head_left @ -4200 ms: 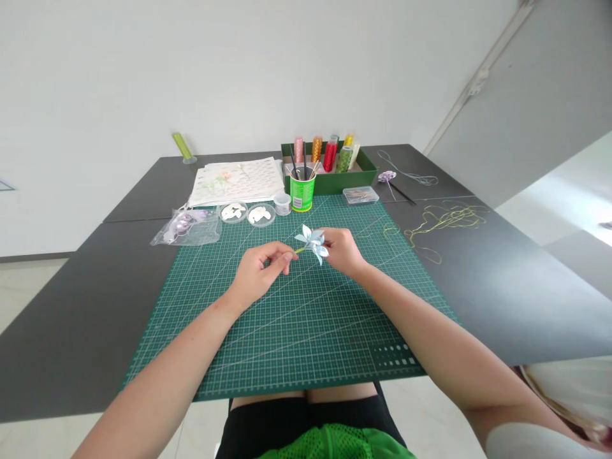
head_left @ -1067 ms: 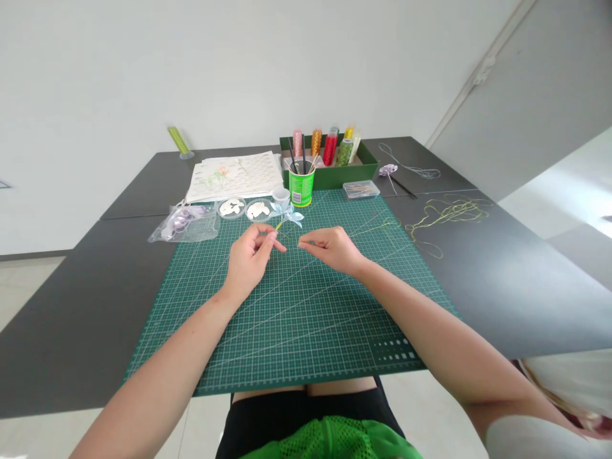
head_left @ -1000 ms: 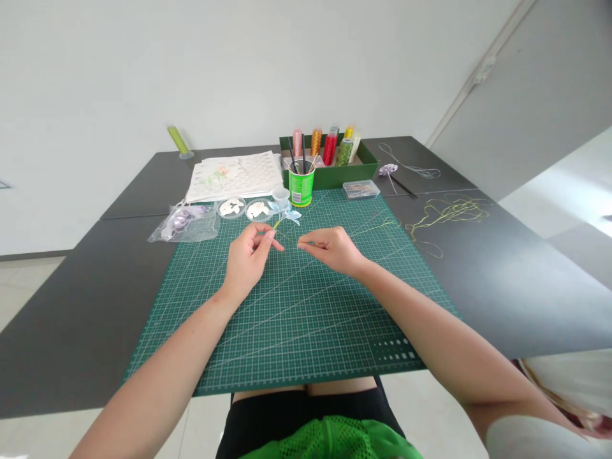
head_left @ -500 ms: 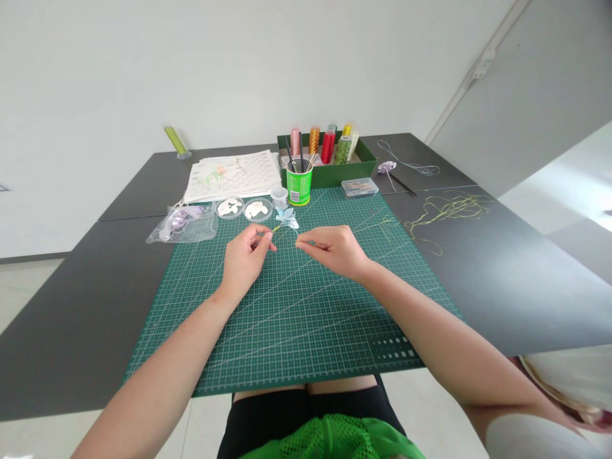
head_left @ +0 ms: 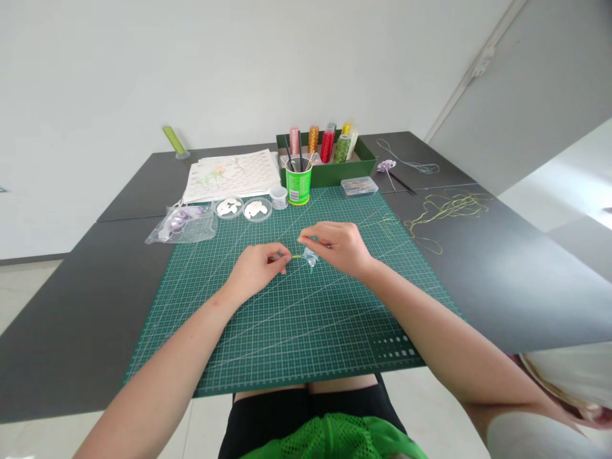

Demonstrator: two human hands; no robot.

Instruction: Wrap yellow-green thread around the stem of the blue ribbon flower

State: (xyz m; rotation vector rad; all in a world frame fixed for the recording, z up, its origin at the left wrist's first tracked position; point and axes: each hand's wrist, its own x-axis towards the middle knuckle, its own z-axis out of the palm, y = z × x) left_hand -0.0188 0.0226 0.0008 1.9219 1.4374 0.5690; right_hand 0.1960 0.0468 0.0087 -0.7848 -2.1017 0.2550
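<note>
My left hand (head_left: 261, 264) pinches the yellow-green stem of a small pale blue flower (head_left: 310, 257), which points to the right over the green cutting mat (head_left: 287, 331). My right hand (head_left: 337, 245) is closed in a pinch just above the flower's petals. Whatever its fingertips hold is too fine to make out, and its fingers partly cover the flower. Behind the hands stand two round dishes of white pieces (head_left: 229, 207) (head_left: 257, 209) and a small clear lidded pot (head_left: 278, 196).
A green tin (head_left: 299, 186) holds brushes and sticks before a dark green box (head_left: 354, 171) of thread spools. Paper sheets (head_left: 229, 175) and a plastic bag (head_left: 191, 229) lie left. On the right are a flat clear case (head_left: 359, 186), a lilac flower (head_left: 386, 166) and loose yellow-green thread (head_left: 447, 207).
My left hand has moved right and nearer, turning the flower from pointing away to pointing right. My right hand has shifted only slightly and now sits above the flower.
</note>
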